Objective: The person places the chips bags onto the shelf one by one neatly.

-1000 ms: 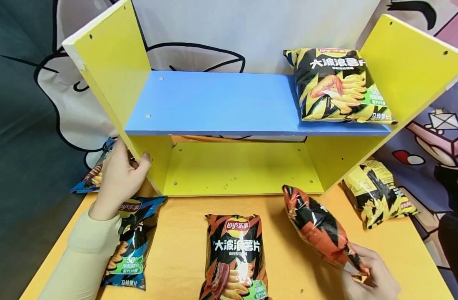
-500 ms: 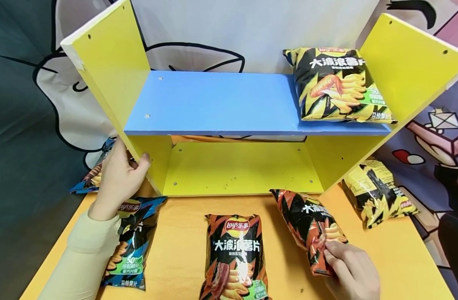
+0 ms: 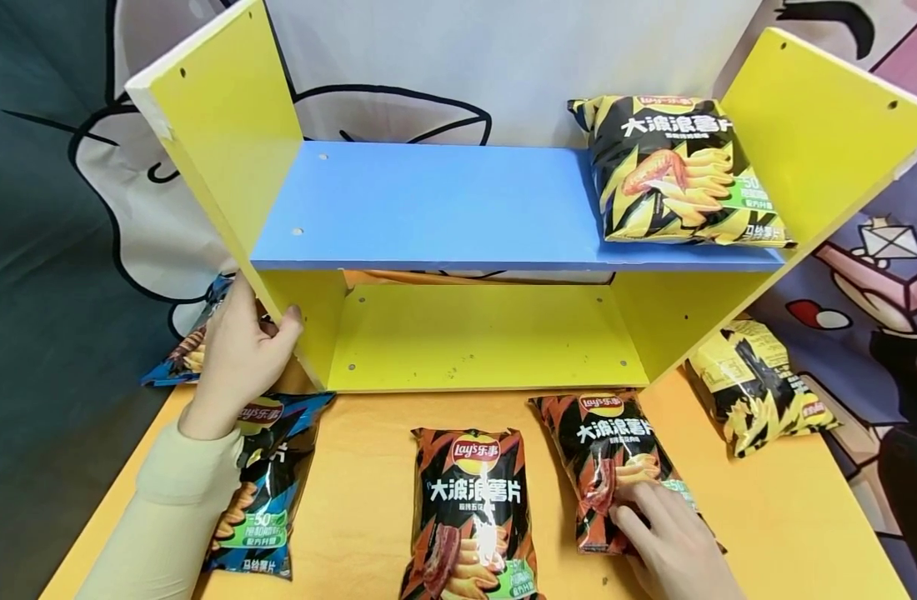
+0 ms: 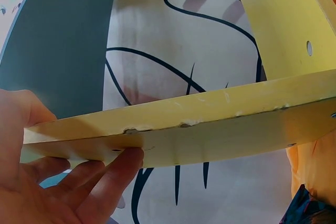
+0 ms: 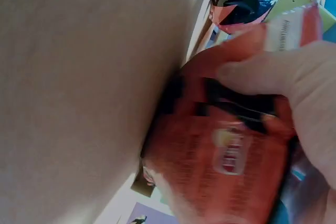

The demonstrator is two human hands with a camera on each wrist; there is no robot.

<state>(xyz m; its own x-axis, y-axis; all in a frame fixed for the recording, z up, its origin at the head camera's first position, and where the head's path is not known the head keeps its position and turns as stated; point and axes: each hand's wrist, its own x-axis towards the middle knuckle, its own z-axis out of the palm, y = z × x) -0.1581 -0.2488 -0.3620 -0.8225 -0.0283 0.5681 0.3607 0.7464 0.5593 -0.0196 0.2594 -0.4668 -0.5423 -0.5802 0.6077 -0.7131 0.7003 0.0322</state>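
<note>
My left hand (image 3: 243, 354) grips the front edge of the left side panel (image 4: 220, 111) of a yellow and blue shelf unit, thumb on one face and fingers on the other in the left wrist view. My right hand (image 3: 668, 533) holds a red and black bag of potato chips (image 3: 604, 450) by its lower part. Its printed front faces up in the head view, tilted, just in front of the shelf. In the right wrist view my thumb (image 5: 257, 74) presses on the red back of that bag. A second red bag of potato chips (image 3: 473, 500) lies at the middle front.
A yellow and black chip bag (image 3: 676, 179) stands on the blue upper board (image 3: 443, 204), at its right end. Another yellow bag (image 3: 754, 387) lies right of the unit. One blue bag (image 3: 259, 508) lies under my left forearm, another (image 3: 188, 350) behind my left hand.
My right hand has moved left and turned the red chip bag from edge-on to front-up, lowering it toward the table. My left hand keeps its grip on the panel.
</note>
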